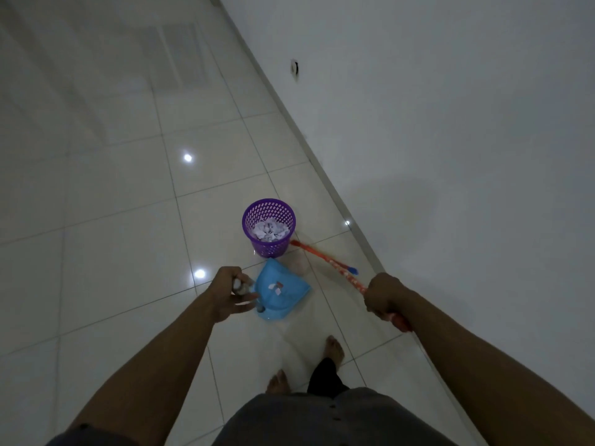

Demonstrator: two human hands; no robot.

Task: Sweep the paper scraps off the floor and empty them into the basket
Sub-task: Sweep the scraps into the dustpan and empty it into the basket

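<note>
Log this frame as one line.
left hand: holds dustpan | right hand: grips broom | dustpan: few scraps, beside basket | basket: paper inside

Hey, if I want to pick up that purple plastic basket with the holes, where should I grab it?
Probably the top rim of the purple perforated plastic basket, pinched from above on its left side: it stands upright with its mouth open, and the red broom crowds its right.

left hand (230, 292) grips dustpan (285, 296) handle | right hand (384, 296) grips broom (349, 280) | basket (269, 247) holds scraps (270, 230)
</note>
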